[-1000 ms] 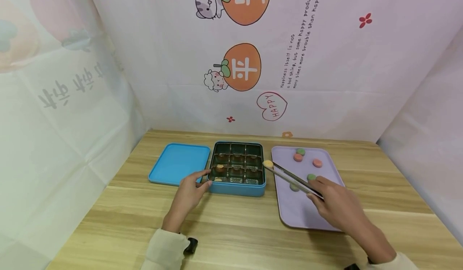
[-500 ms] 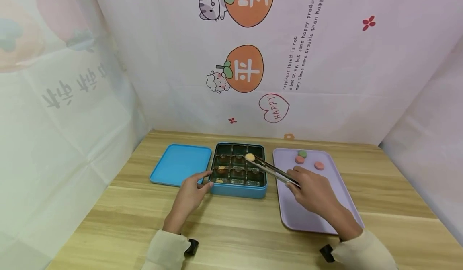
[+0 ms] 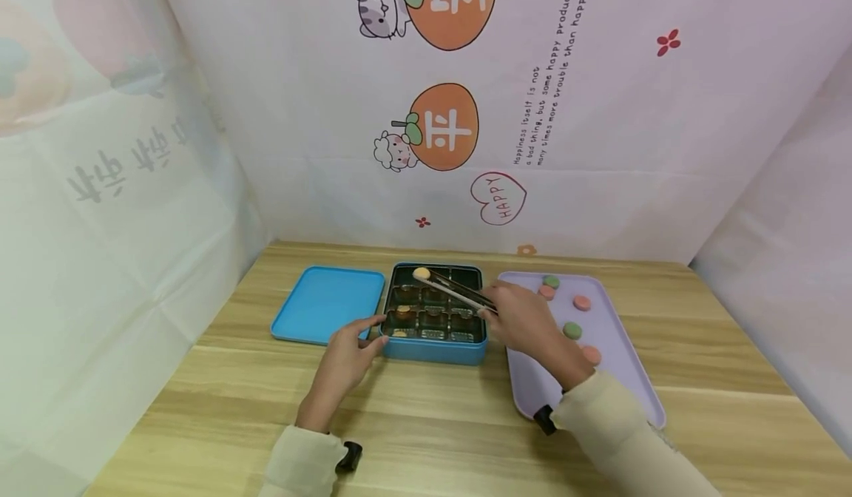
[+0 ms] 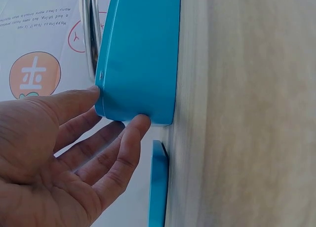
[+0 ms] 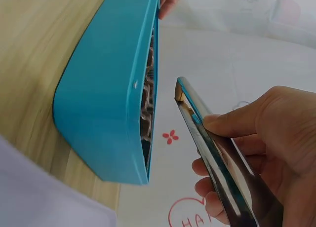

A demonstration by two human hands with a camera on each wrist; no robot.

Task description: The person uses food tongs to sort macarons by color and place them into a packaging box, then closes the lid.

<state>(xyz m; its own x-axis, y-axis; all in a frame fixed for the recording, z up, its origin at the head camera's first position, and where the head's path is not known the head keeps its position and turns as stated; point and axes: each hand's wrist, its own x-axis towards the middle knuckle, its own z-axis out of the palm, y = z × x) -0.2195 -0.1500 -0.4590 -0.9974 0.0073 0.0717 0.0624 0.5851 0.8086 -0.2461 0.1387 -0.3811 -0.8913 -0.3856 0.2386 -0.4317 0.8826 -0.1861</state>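
Observation:
In the head view my right hand grips metal tongs. Their tips pinch a yellow macaron above the back-left part of a blue tin with a dark divided insert. Two yellow pieces lie in its left column, one macaron and another macaron nearer the front. My left hand touches the tin's front-left corner; in the left wrist view the thumb and fingers rest on its rim and side. The right wrist view shows the tongs over the tin's opening.
A blue lid lies left of the tin. To the right is a lilac tray bearing several pink and green macarons, such as a pink macaron and a green macaron. A printed cloth hangs behind the table.
My right hand has moved left from the tray side, carrying the yellow macaron in the tongs across the tin to its back-left part. My left hand has stayed at the tin's corner.

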